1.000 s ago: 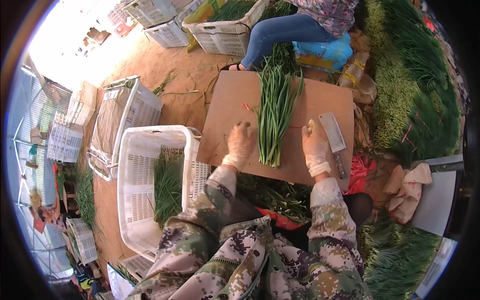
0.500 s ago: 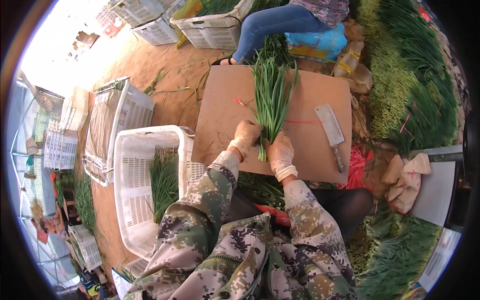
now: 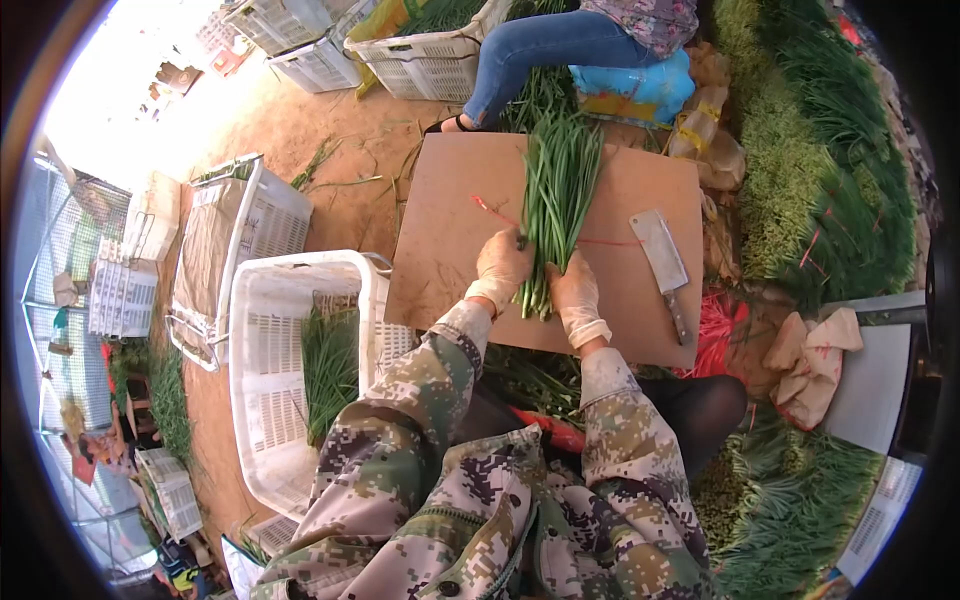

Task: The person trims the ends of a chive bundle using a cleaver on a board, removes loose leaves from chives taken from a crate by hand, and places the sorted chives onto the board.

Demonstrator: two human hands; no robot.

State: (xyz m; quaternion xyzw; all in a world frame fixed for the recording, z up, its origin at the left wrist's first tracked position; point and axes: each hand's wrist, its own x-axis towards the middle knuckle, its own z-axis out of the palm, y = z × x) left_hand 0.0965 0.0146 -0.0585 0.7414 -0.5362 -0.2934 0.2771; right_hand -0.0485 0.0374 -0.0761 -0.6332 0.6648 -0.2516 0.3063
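Note:
A bunch of long green stalks (image 3: 560, 185) lies lengthwise on the brown board (image 3: 440, 240), its pale ends toward me. My left hand (image 3: 502, 265), in a thin glove, is closed round the bunch's left side near the lower end. On the right side my gloved right hand (image 3: 574, 295) grips the stalks a little lower. A thin red tie (image 3: 610, 242) runs under the bunch, and its other end shows at the left. The cleaver (image 3: 660, 255) lies flat at the board's right, touched by neither hand.
A white crate (image 3: 270, 400) with greens stands left of the board. Another person's jeans-clad leg (image 3: 550, 50) is beyond the far edge. Red strings (image 3: 718, 330) lie right of the board, and heaped greens (image 3: 790, 190) extend along the right.
Both hands have come inward from beside the bunch and closed on it. In the last half second the bunch and hands have shifted slightly right.

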